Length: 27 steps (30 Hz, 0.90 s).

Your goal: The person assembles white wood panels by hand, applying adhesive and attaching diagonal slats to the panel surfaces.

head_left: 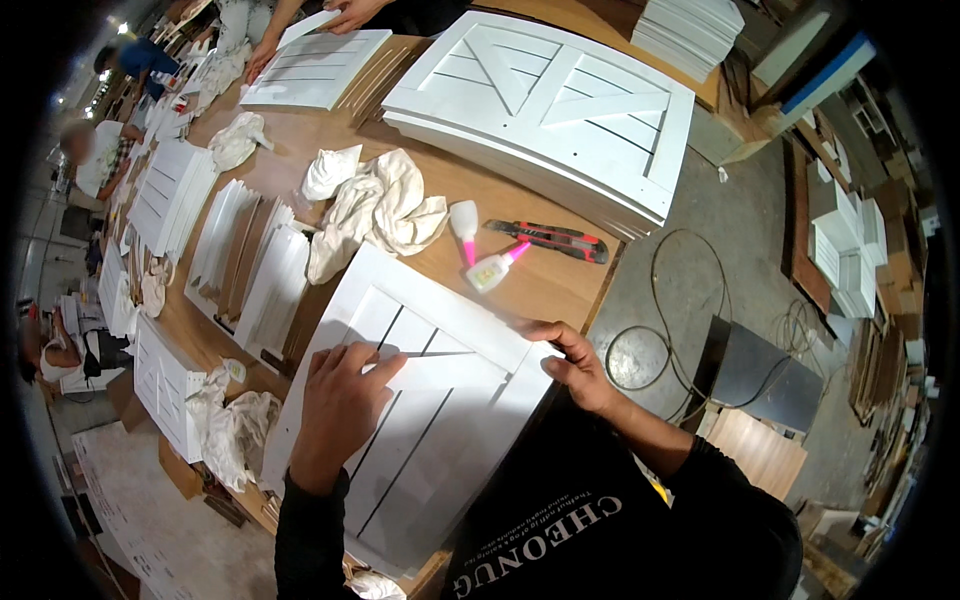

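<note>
one white brace [440, 373] on the white panel [470, 450] is touched by the nearer left hand [345, 395], fingers spread, the brace's long axis running rightward toward the right hand [582, 375], whose clamping cannot be told.

Left hand [347, 392] palm-down, right hand [582, 372] half-curled

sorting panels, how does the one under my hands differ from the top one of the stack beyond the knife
The near panel shows one slanted strip; the stacked panel shows two. Your left hand and right hand touch the near panel; none touches the stacked panel. Both are white with dark grooves.
</note>
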Each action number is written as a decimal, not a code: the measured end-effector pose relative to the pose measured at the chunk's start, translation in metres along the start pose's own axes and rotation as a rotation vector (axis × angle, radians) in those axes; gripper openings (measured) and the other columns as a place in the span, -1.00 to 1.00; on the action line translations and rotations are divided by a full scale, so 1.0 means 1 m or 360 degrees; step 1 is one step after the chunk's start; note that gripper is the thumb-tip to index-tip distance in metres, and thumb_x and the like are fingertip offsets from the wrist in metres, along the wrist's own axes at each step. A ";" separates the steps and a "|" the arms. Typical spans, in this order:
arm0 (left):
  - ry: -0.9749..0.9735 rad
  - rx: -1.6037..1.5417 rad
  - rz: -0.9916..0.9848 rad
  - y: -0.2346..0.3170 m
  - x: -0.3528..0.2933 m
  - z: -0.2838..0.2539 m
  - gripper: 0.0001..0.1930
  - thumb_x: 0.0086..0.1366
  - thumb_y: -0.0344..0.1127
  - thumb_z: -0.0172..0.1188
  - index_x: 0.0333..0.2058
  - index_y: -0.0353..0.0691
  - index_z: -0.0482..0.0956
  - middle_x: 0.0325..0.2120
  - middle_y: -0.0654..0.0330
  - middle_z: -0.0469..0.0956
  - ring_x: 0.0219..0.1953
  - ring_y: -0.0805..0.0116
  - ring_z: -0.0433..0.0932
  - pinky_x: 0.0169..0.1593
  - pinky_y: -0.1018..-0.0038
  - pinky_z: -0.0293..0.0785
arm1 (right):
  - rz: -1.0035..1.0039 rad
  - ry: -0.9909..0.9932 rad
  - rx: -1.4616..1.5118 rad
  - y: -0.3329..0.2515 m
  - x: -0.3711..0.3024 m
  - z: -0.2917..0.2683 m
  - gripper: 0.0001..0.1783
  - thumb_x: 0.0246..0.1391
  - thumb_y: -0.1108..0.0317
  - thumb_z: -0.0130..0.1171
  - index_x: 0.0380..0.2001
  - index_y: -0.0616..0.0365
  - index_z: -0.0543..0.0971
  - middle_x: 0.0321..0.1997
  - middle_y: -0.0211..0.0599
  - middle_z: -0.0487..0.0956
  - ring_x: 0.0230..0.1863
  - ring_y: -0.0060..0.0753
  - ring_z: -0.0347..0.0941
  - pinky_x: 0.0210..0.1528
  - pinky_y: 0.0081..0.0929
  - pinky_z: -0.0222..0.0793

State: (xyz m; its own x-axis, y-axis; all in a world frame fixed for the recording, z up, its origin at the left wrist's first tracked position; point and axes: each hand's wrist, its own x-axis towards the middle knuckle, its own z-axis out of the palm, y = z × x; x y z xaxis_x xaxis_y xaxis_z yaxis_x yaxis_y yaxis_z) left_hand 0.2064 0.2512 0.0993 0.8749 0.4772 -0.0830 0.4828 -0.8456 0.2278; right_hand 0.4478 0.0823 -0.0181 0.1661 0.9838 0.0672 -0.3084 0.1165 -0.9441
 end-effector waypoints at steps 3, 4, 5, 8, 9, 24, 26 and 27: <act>0.0019 -0.0008 0.0022 0.001 0.002 -0.002 -0.61 -0.04 -0.42 0.26 -0.14 -0.12 0.58 -0.34 0.20 0.43 -0.22 0.26 0.46 -0.06 0.29 0.31 | -0.0011 -0.0021 -0.0037 -0.001 0.001 -0.001 -0.59 0.01 0.57 -0.09 0.00 0.18 0.38 0.20 -0.14 0.32 0.27 -0.31 0.16 0.30 -0.32 -0.02; 0.0019 -0.0003 0.0025 0.000 0.002 -0.001 -0.60 -0.05 -0.42 0.26 -0.14 -0.13 0.58 -0.34 0.20 0.43 -0.21 0.26 0.46 -0.06 0.29 0.31 | -0.0014 -0.0023 -0.0042 -0.001 0.001 0.000 -0.59 0.01 0.57 -0.10 -0.01 0.18 0.38 0.20 -0.14 0.33 0.27 -0.31 0.16 0.30 -0.32 -0.02; 0.0019 0.0001 0.0028 -0.001 0.001 -0.001 -0.60 -0.05 -0.42 0.27 -0.14 -0.13 0.58 -0.34 0.20 0.43 -0.21 0.26 0.46 -0.06 0.29 0.31 | -0.0018 -0.0025 -0.0047 -0.002 0.002 0.000 -0.59 0.01 0.58 -0.10 -0.01 0.18 0.38 0.20 -0.15 0.33 0.27 -0.31 0.16 0.30 -0.32 -0.02; -0.0001 -0.0049 -0.0022 0.001 -0.001 0.000 -0.59 -0.08 -0.43 0.30 -0.15 -0.13 0.58 -0.35 0.19 0.43 -0.22 0.25 0.46 -0.08 0.28 0.31 | -0.0007 -0.0028 -0.0006 -0.001 0.002 -0.001 -0.57 -0.01 0.60 -0.09 0.00 0.17 0.38 0.19 -0.16 0.33 0.27 -0.33 0.17 0.30 -0.33 -0.02; 0.0002 -0.0061 -0.0038 0.003 -0.001 0.000 -0.58 -0.09 -0.43 0.30 -0.15 -0.12 0.58 -0.35 0.19 0.43 -0.23 0.25 0.46 -0.09 0.28 0.31 | 0.0002 -0.0030 0.0019 -0.001 0.002 0.000 -0.56 -0.01 0.61 -0.09 0.00 0.17 0.38 0.19 -0.17 0.34 0.26 -0.34 0.17 0.30 -0.34 -0.02; 0.0162 -0.0192 -0.0126 0.011 -0.014 0.015 -0.60 -0.07 -0.37 0.31 -0.15 -0.12 0.59 -0.35 0.20 0.45 -0.23 0.22 0.45 -0.11 0.29 0.29 | -0.0290 -0.0297 -0.1272 -0.063 0.052 0.022 -0.58 -0.14 0.42 0.23 -0.10 0.02 0.55 0.13 -0.14 0.41 0.08 -0.08 0.38 0.08 -0.31 0.32; 0.0184 -0.0205 -0.0121 0.010 -0.015 0.018 -0.59 -0.06 -0.33 0.29 -0.14 -0.12 0.59 -0.34 0.18 0.47 -0.25 0.21 0.46 -0.12 0.29 0.29 | -0.0349 -0.0401 -0.1409 -0.065 0.063 0.033 -0.60 -0.18 0.35 0.30 -0.15 0.01 0.58 0.16 -0.18 0.40 0.10 -0.08 0.37 0.08 -0.26 0.33; 0.0213 -0.0238 -0.0123 0.010 -0.016 0.018 -0.60 -0.05 -0.35 0.28 -0.14 -0.13 0.59 -0.33 0.19 0.46 -0.25 0.21 0.45 -0.12 0.29 0.28 | -0.0386 -0.0463 -0.1470 -0.065 0.068 0.039 -0.60 -0.19 0.31 0.33 -0.17 0.00 0.59 0.17 -0.20 0.39 0.11 -0.08 0.37 0.08 -0.23 0.33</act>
State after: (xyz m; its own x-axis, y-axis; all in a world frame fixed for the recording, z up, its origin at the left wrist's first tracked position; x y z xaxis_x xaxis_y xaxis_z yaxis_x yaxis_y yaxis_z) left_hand 0.1976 0.2306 0.0851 0.8176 0.5754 0.0214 0.5287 -0.7648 0.3681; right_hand 0.4425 0.1469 0.0607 -0.1457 0.9569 0.2512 0.5732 0.2886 -0.7669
